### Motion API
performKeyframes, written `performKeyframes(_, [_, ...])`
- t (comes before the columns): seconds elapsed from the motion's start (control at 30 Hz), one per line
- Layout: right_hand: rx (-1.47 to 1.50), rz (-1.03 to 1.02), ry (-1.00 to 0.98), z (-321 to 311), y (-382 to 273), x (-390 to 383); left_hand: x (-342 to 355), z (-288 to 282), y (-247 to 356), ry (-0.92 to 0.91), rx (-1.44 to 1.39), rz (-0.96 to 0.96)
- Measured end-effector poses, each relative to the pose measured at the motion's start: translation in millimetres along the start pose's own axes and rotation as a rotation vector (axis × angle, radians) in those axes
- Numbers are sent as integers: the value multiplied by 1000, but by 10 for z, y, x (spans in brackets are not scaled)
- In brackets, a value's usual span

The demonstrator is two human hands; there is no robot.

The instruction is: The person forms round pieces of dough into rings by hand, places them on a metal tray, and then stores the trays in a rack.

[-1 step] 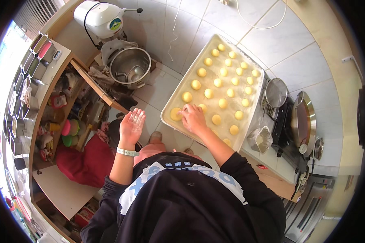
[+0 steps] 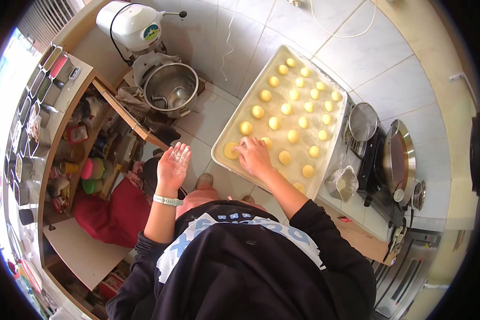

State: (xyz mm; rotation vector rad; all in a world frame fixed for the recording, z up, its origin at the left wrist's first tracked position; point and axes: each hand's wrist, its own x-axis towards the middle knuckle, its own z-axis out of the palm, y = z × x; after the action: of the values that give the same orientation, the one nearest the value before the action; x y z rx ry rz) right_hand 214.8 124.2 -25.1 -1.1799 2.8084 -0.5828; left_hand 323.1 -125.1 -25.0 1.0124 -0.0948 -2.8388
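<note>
Large pale tiles with faint grey veining cover the far wall (image 2: 378,69); a thin white cord (image 2: 229,42) hangs against it; a cream wall (image 2: 461,165) curves along the right; light tiles pave the floor (image 2: 226,182); at left stands a wooden shelving unit (image 2: 68,120), crowded inside, with a wooden door (image 2: 130,120) swung open; slatted panels (image 2: 41,22) show at far left; strong white light floods the left edge; the right side is dimmer.
</note>
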Motion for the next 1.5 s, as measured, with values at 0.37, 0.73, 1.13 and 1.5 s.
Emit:
performKeyframes(0.37, [-218,-79,-122,128,-30,-11,127,14,-188,-96,190,-88])
performKeyframes(0.73, [151,143,17,-16,-215,-88,5,309,-943,-70,782,-211])
performKeyframes(1.13, [13,161,327,-726,-331,-399,121,633,-1457,-348,901,-55])
performKeyframes(1.5, [793,402,460,-1148,180,-823,-48,1060,-1912,-676,1169,-21])
